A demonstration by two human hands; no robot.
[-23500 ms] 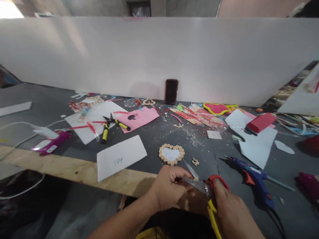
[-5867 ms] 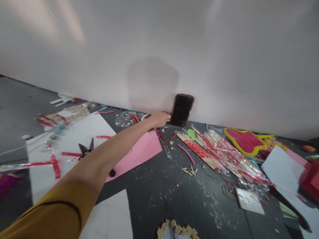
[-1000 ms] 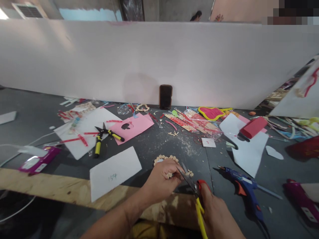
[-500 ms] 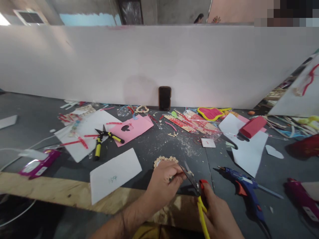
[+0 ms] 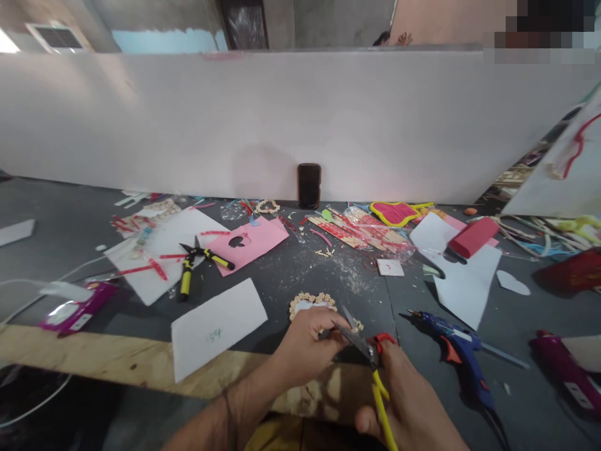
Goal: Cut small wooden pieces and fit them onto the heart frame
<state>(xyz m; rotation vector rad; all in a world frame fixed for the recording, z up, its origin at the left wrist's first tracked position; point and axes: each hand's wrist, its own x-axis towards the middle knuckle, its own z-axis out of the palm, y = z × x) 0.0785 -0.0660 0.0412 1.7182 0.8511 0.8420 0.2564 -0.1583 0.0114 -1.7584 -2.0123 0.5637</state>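
My right hand grips scissors with yellow and red handles, their blades apart and pointing up and left. The blades are close to the fingertips of my left hand, which are pinched together on something too small to make out. Just beyond my left hand lies a white piece edged with pale, bead-like bits, partly hidden by the hand. A few similar pale bits show beside the blades.
To the right lie a blue glue gun and a purple one. Black-and-yellow pliers, a white card and pink paper are at left. A phone leans on the white partition.
The scissors' blades have shifted slightly left, over my left fingertips. My right thumb has spread away from the yellow handle, and my left hand has lowered a little, uncovering more of the white piece.
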